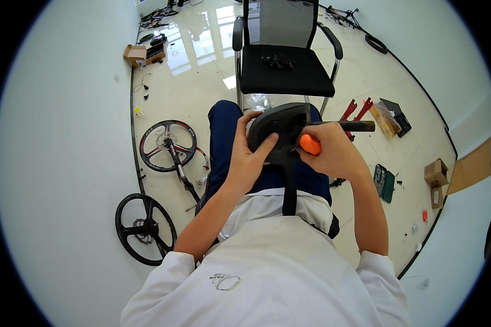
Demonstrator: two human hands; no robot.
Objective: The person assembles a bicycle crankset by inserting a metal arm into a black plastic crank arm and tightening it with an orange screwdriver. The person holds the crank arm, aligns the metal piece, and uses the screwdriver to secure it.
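A black bicycle saddle (278,121) is held over my lap, its dark seat post (361,126) sticking out to the right. My left hand (250,151) grips the saddle's left side, the thumb pressed on the near face and the fingers around the far edge. My right hand (335,152) is closed around an orange-handled screwdriver (310,144), just below the seat post. The tool's short visible shaft points left at the saddle; where its tip meets it is hard to make out.
Ahead stands a black chair (286,82) with small dark parts (278,61) on its seat. On the floor at left lie spoked wheels (145,229) and a fork (183,171). At right are a red fork (360,110), a green tool case (384,183) and cardboard boxes (436,173).
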